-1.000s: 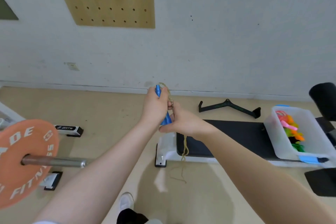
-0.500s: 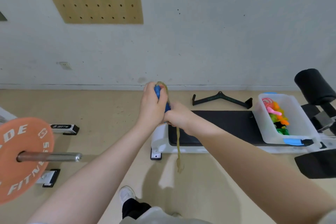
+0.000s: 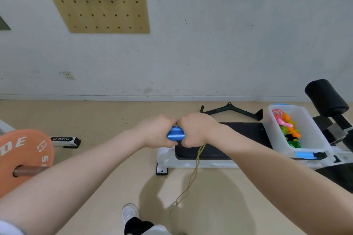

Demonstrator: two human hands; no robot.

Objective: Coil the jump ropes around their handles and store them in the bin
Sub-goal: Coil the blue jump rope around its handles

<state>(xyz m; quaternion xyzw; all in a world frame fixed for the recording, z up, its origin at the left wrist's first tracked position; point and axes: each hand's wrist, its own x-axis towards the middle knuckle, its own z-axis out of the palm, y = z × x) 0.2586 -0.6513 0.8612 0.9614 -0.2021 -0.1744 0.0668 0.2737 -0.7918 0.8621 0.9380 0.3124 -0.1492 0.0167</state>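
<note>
Gym floor under a white wall: both hands, left hand (image 3: 155, 131) and right hand (image 3: 196, 129), grip the blue handles (image 3: 175, 134) at frame centre, rope (image 3: 193, 175) trailing downward; bin (image 3: 305, 150) sits right.

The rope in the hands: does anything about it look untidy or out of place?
Yes. Both hands, left and right, hold the blue handles, but a long tail of the olive rope hangs loose below the right hand, uncoiled. The bin on the bench already holds coloured ropes.
</note>
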